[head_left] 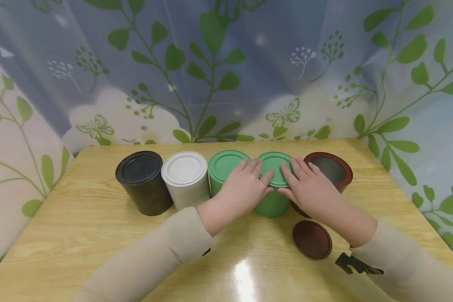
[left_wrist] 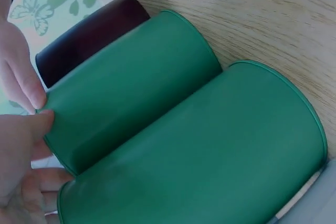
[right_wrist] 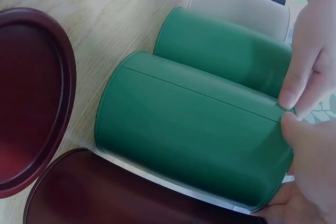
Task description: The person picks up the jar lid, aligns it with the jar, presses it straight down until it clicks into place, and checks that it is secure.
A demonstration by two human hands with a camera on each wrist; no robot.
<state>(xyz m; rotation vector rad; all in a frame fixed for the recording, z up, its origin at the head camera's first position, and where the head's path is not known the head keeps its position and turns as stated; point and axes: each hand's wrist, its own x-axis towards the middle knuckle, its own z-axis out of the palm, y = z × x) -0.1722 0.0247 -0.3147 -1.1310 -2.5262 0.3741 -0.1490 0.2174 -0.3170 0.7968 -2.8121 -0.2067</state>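
In the head view both hands lie on the lid of the right green canister (head_left: 272,206), fingers extended across its top. My left hand (head_left: 238,189) spreads over it, with some fingertips on the neighbouring green canister (head_left: 224,162). My right hand (head_left: 312,186) covers the right part of the lid, beside a dark red canister (head_left: 346,171) without a lid. Both thumbs touch the near rim of the right green canister, seen in the right wrist view. A dark red lid (head_left: 312,239) lies flat on the table in front of the dark red canister.
A white canister (head_left: 185,167) and a black canister (head_left: 141,167) stand in the same row to the left, both lidded. The wooden table (head_left: 79,243) extends in front. Behind it hangs a leaf-patterned curtain (head_left: 249,84).
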